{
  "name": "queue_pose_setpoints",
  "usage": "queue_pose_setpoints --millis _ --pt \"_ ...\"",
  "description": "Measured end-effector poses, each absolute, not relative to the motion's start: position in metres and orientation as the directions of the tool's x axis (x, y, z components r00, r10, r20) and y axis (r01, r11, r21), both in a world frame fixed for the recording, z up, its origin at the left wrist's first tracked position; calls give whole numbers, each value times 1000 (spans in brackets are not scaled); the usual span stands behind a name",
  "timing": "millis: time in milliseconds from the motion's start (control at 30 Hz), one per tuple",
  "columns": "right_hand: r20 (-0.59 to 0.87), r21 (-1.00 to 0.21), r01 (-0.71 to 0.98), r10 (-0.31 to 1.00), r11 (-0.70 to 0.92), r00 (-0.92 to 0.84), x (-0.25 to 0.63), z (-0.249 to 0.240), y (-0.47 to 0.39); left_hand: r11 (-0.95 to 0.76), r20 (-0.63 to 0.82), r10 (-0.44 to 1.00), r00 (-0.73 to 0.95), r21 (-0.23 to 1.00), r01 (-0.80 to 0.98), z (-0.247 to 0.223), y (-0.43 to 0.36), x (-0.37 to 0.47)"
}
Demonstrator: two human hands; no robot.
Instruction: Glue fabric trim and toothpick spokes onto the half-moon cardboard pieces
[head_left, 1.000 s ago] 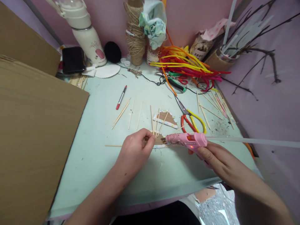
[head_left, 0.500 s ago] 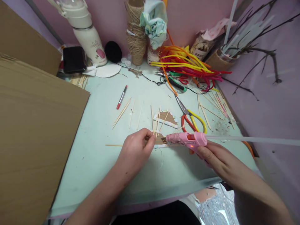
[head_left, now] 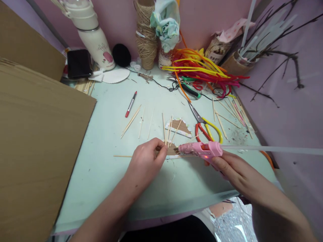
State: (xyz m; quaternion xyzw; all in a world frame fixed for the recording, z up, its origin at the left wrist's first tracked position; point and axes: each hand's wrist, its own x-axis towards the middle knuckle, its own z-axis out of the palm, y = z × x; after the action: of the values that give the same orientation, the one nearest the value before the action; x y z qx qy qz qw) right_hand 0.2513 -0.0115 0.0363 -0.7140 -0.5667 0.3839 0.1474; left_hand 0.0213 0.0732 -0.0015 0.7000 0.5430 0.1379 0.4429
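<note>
My right hand (head_left: pixel 229 169) is wrapped round the grip of a pink hot glue gun (head_left: pixel 202 149), its orange light lit and a long clear glue stick (head_left: pixel 272 149) coming out of the back. The nozzle is at a small cardboard piece (head_left: pixel 174 152) with a pale cloth edge. Thumb and forefinger of my left hand (head_left: pixel 148 156) are pinched at the lower end of a thin wooden stick (head_left: pixel 164 126), over that piece. More thin sticks fan upward from it, and one lies across its base. Behind lies a second cloth-edged cardboard piece (head_left: pixel 180 127).
Scissors (head_left: pixel 202 122) lie right of the cardboard pieces. Loose sticks (head_left: pixel 131 122) and a red marker (head_left: pixel 131 104) lie to the left. Pipe cleaners (head_left: pixel 202 69), twine (head_left: pixel 147 40) and a white bottle (head_left: pixel 96 43) are at the back. Large cardboard (head_left: pixel 42 141) stands at left.
</note>
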Motion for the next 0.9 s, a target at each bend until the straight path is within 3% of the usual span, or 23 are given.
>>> queue_pose_setpoints --millis 900 --pt "-306 -639 729 951 -246 53 260 32 -13 -11 -306 877 370 757 654 -2 73 22"
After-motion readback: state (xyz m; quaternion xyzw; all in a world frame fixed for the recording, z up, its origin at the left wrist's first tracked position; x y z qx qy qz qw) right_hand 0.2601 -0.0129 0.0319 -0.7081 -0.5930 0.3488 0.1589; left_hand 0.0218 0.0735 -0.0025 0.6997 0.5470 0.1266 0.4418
